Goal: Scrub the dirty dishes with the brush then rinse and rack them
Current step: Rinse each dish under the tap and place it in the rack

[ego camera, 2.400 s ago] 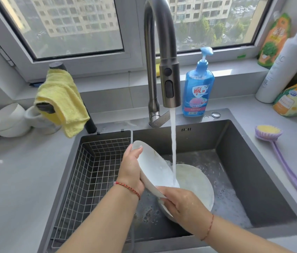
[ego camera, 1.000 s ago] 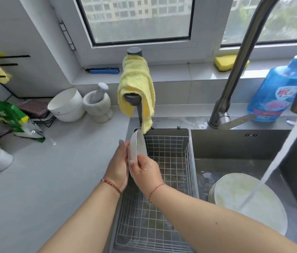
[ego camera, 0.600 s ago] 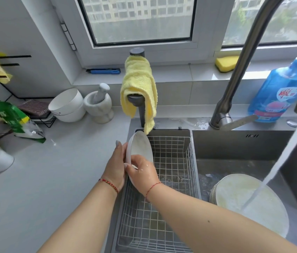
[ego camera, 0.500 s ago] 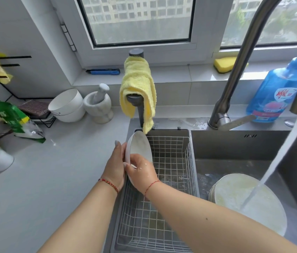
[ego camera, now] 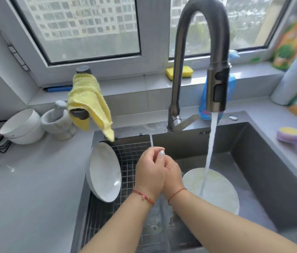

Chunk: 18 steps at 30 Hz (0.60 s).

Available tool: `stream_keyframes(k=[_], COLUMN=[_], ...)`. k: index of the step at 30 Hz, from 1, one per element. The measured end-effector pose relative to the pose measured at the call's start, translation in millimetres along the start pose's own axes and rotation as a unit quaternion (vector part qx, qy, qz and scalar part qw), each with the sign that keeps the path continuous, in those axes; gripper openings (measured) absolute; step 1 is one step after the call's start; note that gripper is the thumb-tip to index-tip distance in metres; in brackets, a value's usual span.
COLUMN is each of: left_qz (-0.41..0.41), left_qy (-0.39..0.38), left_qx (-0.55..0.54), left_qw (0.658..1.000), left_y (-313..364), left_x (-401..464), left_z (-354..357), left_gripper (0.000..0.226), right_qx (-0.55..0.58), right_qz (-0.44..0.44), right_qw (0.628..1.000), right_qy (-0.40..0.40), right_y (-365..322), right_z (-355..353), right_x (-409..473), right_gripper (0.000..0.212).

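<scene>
Wet white ceramic plate (ego camera: 215,190) lying under the tap stream, lower right: slippery, fragile, so grip its rim. Left hand (ego camera: 149,172) and right hand (ego camera: 173,178) touching mid-frame, fingers loosely curled, holding nothing.

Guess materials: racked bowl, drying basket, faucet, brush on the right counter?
Racked bowl: glazed white ceramic by its glossy highlight, though melamine is possible. Drying basket: thin metal wire grid, dark or coated. Faucet: brushed metal, gunmetal-grey satin sheen, probably stainless steel. Brush: lilac plastic head and handle with a yellow scrubbing face; too blurred to tell bristle from sponge.
</scene>
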<state>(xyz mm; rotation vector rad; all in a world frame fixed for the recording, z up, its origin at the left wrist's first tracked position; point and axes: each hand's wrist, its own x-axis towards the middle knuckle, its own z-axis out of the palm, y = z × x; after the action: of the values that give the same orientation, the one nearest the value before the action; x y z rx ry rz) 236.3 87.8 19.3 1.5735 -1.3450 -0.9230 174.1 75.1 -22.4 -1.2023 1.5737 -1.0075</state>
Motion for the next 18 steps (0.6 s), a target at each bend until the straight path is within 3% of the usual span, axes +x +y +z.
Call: stream_keyframes(k=[6,9,14,18], left_qz=[-0.037,-0.089,-0.178,-0.247], left_qy=[-0.090,-0.145,-0.197,-0.213], left_qx=[0.088,0.162,0.362,0.454], left_qw=[0.991,0.972,0.893,0.829], left_y=[-12,-30,-80,-114], left_x=[8,10,11,5], left_z=[83,111,130,132], left_gripper=[0.014,0.013,0.027,0.029], right_qx=[-0.176,-0.158,-0.361,-0.457], right_qz=[0.088,0.145,0.195,0.263], right_qw=[0.980,0.976,0.911,0.850], right_qy=[0.023,0.029,0.040,-0.003], right_y=[53,82,122,151], right_z=[-75,-106,-154,-183], right_x=[14,20,37,47], right_gripper=[0.022,0.022,0.015,0.030])
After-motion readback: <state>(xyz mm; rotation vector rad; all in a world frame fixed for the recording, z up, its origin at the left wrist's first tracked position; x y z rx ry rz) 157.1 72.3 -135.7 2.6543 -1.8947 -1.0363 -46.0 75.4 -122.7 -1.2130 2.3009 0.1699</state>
